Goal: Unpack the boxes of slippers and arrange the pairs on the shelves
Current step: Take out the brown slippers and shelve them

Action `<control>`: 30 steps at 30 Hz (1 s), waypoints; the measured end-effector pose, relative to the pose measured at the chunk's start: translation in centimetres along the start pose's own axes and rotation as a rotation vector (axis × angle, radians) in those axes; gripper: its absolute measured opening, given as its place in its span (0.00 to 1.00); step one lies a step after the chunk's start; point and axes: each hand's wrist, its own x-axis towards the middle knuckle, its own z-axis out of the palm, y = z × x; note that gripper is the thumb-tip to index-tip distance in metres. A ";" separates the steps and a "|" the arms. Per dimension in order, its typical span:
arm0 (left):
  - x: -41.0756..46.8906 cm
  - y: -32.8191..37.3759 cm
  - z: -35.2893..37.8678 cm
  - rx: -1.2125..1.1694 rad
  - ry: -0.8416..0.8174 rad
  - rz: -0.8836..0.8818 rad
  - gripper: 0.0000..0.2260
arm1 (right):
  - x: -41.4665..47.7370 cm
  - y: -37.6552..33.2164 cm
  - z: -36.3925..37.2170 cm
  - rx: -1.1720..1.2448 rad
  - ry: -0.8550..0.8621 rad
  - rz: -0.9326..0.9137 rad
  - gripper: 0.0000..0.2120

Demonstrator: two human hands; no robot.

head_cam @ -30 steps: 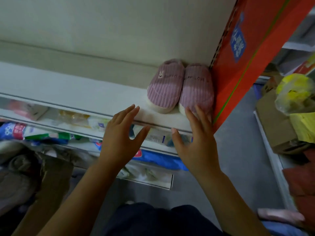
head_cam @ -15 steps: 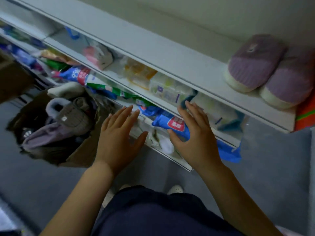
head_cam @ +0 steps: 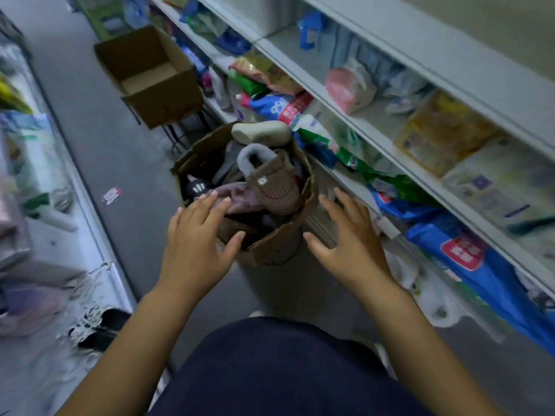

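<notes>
Aisle: slipper box [head_cam: 271,250] between left hand [head_cam: 192,244], right hand [head_cam: 354,244].

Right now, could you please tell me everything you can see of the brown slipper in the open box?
The brown slipper has a ribbed, knit-looking upper, grey fleecy lining at its opening and a small pale badge on top. It lies tilted on the pile in the cardboard box, toe toward the person, with a purple slipper at its left. Neither the left hand nor the right hand touches it.
</notes>
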 end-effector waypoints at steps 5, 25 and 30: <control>0.1 -6.3 -0.4 0.033 -0.074 -0.113 0.27 | 3.3 -2.4 4.0 0.037 -0.129 0.042 0.33; 9.8 -11.3 14.6 -0.514 -0.656 -1.084 0.28 | 24.2 8.2 17.4 0.198 -0.576 0.527 0.34; 10.2 -11.0 18.1 -0.698 -0.520 -1.329 0.25 | 25.1 9.1 18.4 0.233 -0.610 0.595 0.39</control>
